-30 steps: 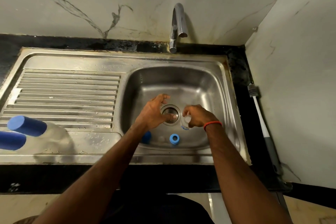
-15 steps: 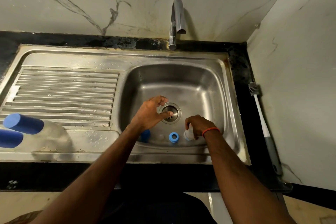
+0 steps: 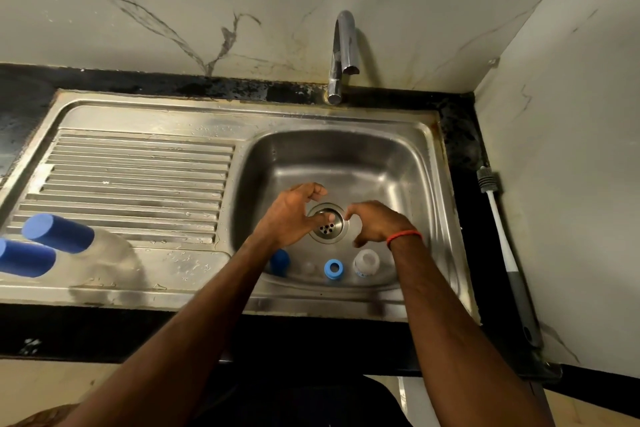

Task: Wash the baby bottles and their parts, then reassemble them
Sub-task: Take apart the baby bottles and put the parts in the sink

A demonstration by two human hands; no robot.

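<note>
Blue ring [image 3: 334, 269] and clear bottle [image 3: 366, 263] sit by the near wall of the sink [image 3: 408, 163]. Left hand [image 3: 291, 218] and right hand [image 3: 375, 222] hover, fingers loose, empty.

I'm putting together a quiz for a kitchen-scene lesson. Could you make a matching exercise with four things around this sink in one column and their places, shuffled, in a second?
Things
1. bottle brush
2. blue ring
3. blue-capped bottles
4. tap

Places
A. lying on the ribbed drainboard
B. mounted behind the basin
C. on the black counter, right of the basin
D. inside the basin, by its near wall

Pairs: 1-C, 2-D, 3-A, 4-B
</note>
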